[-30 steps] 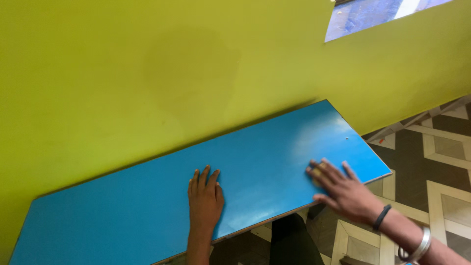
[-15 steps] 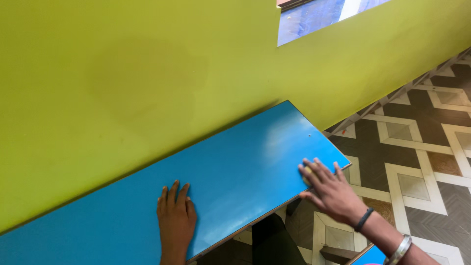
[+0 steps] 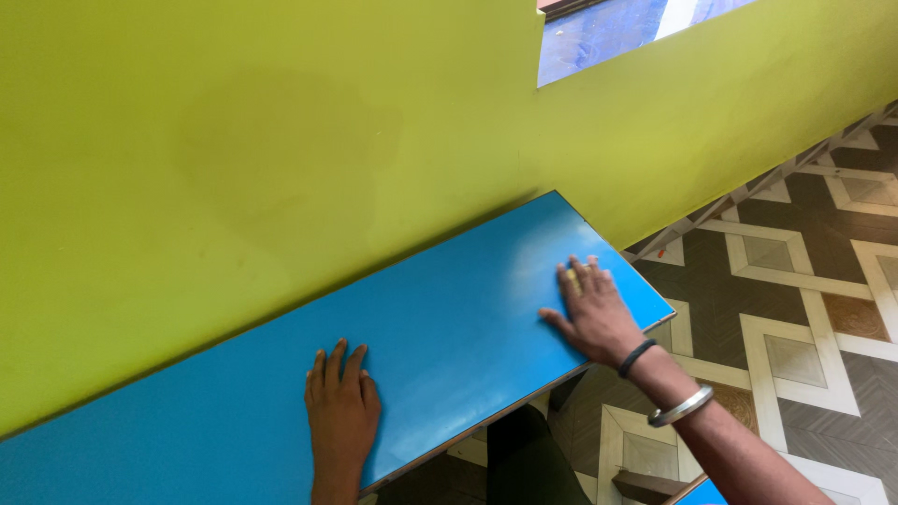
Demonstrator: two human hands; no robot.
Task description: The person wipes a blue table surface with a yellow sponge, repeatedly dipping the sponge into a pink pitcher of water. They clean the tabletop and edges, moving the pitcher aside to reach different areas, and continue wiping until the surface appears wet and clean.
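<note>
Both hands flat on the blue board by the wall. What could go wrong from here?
1. The right hand is near the far corner of the blue board, next to an edge that hangs over the patterned floor; a hard push there might tip or slide the board.
2. The left hand lies by the near edge, so it could slip off.
3. The board's long edge meets the green wall and may scuff it.

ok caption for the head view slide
Both hands, left and right, pressed flat on a blue board against a yellow-green wall.
</note>
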